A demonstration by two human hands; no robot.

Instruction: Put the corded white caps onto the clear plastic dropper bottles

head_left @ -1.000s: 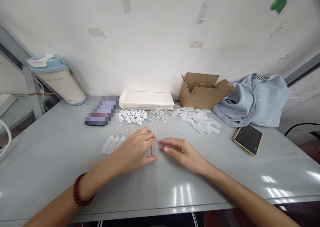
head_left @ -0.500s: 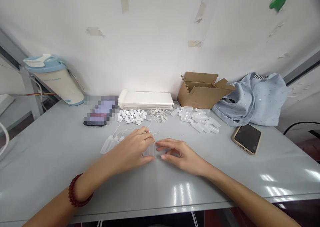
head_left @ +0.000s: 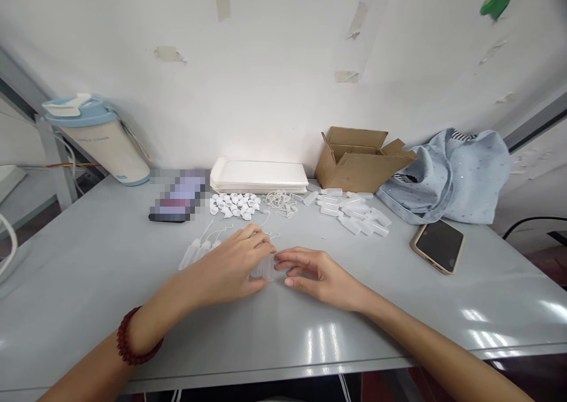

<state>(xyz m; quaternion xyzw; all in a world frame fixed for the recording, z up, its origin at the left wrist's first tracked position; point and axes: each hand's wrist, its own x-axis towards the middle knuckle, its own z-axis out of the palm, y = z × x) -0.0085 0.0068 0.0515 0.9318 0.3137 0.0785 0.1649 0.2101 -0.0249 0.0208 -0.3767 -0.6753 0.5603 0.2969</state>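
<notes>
The left hand point(head_left: 234, 266) is arched over clear plastic tubes point(head_left: 268, 267) lying side by side on the grey surface point(head_left: 283, 337). The tubes show between its thumb and fingers; whether these press on them cannot be told. The right hand point(head_left: 325, 278) has its thumb and fingers moderately apart, with nothing between them; its fingertips are at the right edge of the same tubes, contact not certain.

To the left of the left fingers, partly hidden by that hand, lie further tubes with cords point(head_left: 190, 254), their cord ends pointing away. Directly beyond the left fingers are a pile of small white caps point(head_left: 234, 206) and, just right of it, tangled cords point(head_left: 280, 201). Behind both rests a white stack point(head_left: 263, 175). Beyond and to the right of the right fingers lie loose clear tubes point(head_left: 330, 207), with an open cardboard box point(head_left: 358, 169) behind. Farther right of those fingers is a dark-screened phone point(head_left: 438, 245).
</notes>
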